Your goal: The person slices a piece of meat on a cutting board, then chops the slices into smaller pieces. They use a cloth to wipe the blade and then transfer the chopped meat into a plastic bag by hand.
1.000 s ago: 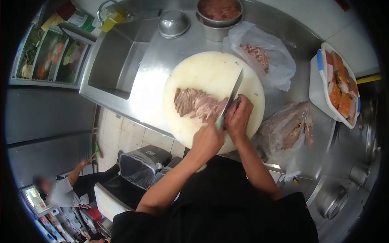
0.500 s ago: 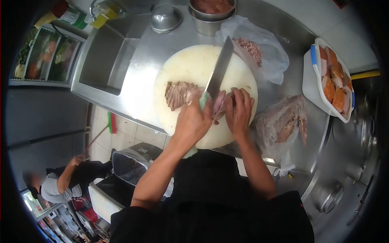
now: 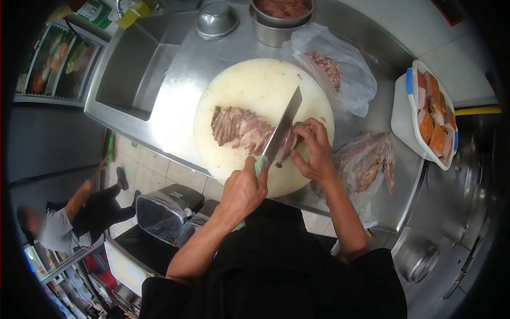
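Observation:
My left hand [image 3: 245,189] is closed round the green-wrapped handle of a large kitchen knife [image 3: 284,123], whose blade points away and to the right. On the round white chopping board [image 3: 255,74], the blade lies at the left side of a chunk of meat [image 3: 289,144]. My right hand [image 3: 315,151] grips this chunk from the right, fingers curled and close to the blade. Left of the knife, overlapping slices of meat [image 3: 239,127] lie in a row on the board.
A steel sink [image 3: 133,80] is at the left. Around the board are an upturned metal bowl [image 3: 217,20], a bowl of meat [image 3: 281,8], bags of chopped [image 3: 326,69] and larger meat [image 3: 366,159], and a white tub [image 3: 404,117]. A person [image 3: 79,212] stands beyond the bins.
The knife has come lower and nearer me, down to the meat. More slices now show left of the blade. The person at the left has shifted slightly, and the whole view has moved a little.

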